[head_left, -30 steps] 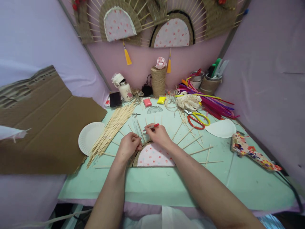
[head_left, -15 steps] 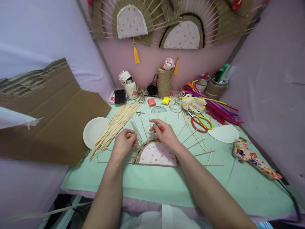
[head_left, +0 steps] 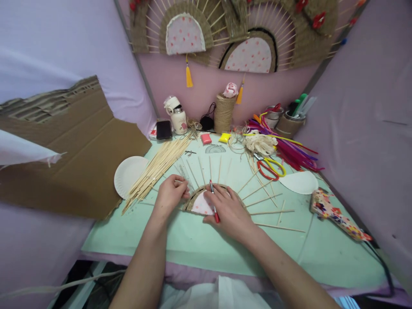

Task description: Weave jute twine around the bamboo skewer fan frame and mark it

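Observation:
A half-round fan piece [head_left: 200, 203] lies on the table, with a white face dotted in pink and a brown corrugated rim. Thin bamboo sticks [head_left: 265, 199] spread outward from its curved edge. My right hand [head_left: 230, 212] rests palm down over the fan's right part, hiding much of it. Between its thumb and fingers is a red pen [head_left: 216, 214], its tip pointing away from me. My left hand [head_left: 172, 193] is closed in a pinch at the fan's left edge, around the near end of a clear ruler [head_left: 186, 174]; its fingertips are partly hidden.
A bundle of bamboo sticks [head_left: 157, 167] and a paper plate [head_left: 127, 176] lie left, beside leaning cardboard [head_left: 74, 159]. Scissors [head_left: 270, 168], a paper piece [head_left: 299, 182] and a floral-patterned glue gun [head_left: 337, 216] with a cord lie right. Behind are a protractor [head_left: 215, 149], twine [head_left: 224, 113] and a bottle [head_left: 178, 120].
My right hand has come down and nearer to me, from above the sticks onto the fan, keeping the pen. The fan has tilted slightly. My left hand stays near its place.

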### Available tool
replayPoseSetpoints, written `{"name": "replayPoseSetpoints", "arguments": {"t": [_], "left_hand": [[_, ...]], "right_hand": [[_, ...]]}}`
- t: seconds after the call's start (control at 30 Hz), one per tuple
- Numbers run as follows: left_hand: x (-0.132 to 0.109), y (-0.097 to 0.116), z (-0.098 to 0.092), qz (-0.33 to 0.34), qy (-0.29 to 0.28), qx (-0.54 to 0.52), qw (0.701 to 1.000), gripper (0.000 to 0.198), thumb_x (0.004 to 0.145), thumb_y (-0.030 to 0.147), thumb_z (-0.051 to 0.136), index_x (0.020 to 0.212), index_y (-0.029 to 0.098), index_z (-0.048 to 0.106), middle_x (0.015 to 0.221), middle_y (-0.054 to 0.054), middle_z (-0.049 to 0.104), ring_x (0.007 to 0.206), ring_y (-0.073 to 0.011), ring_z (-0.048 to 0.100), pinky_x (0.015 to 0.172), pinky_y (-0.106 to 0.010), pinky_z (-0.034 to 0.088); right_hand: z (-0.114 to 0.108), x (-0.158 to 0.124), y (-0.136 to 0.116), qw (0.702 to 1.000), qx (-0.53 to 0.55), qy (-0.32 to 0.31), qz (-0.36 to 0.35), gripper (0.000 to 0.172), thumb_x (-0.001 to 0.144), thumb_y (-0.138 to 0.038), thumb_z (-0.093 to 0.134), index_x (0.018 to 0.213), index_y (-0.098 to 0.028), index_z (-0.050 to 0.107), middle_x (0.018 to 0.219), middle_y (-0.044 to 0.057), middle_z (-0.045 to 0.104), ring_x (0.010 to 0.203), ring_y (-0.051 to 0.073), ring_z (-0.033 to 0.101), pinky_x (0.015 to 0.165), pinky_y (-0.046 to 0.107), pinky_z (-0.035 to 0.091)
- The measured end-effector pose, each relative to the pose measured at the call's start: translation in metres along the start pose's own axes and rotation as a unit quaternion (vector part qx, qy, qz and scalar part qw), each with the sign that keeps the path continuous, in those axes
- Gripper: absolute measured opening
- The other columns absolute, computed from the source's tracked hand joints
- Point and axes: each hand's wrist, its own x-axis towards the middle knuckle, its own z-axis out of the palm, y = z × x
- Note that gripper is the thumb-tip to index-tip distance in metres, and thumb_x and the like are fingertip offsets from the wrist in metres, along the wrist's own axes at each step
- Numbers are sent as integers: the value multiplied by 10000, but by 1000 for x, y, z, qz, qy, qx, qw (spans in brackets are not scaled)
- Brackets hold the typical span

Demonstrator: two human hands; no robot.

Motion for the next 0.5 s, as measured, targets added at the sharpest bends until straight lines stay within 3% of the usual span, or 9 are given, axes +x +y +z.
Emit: {"name": "replayPoseSetpoints", "arguments": {"t": [0.23, 0.33, 0.4, 0.5], "left_hand": [[6, 11, 10, 1, -22, 22, 1000, 199, 685, 303, 650, 796, 189, 531, 590, -20, 657, 486, -141, 618, 512, -247, 502], [11, 12, 14, -1, -30, 47, 998, 172, 689, 277, 628, 795, 190, 525, 594, -24, 661, 479, -141, 615, 491, -238, 491], [12, 11, 17, 2, -34, 59, 998, 157, 696, 274, 607, 796, 187, 521, 589, -25, 659, 468, -139, 609, 476, -234, 486], [11, 11, 21, 4, -36, 68, 997, 129, 703, 264, 582, 784, 187, 518, 582, -26, 658, 461, -143, 605, 460, -236, 483]], "right_hand": [[6, 5, 0, 999, -4, 34, 26, 649, 727, -418, 700, 1299, -240, 450, 1397, 122, 457, 1349, 296, 309, 1086, 526, 204], [-2, 6, 3, 999, 37, 31, 19, 688, 738, -392, 689, 1345, -247, 397, 1406, 114, 448, 1349, 293, 314, 1089, 539, 197], [-13, 11, 5, 994, 90, 50, 22, 637, 793, -348, 630, 1364, -256, 365, 1384, 105, 475, 1318, 272, 375, 1087, 532, 216], [-31, 29, 8, 965, 215, 142, 47, 428, 902, -277, 449, 1327, -255, 403, 1280, 88, 572, 1207, 210, 512, 1027, 436, 351]]}}
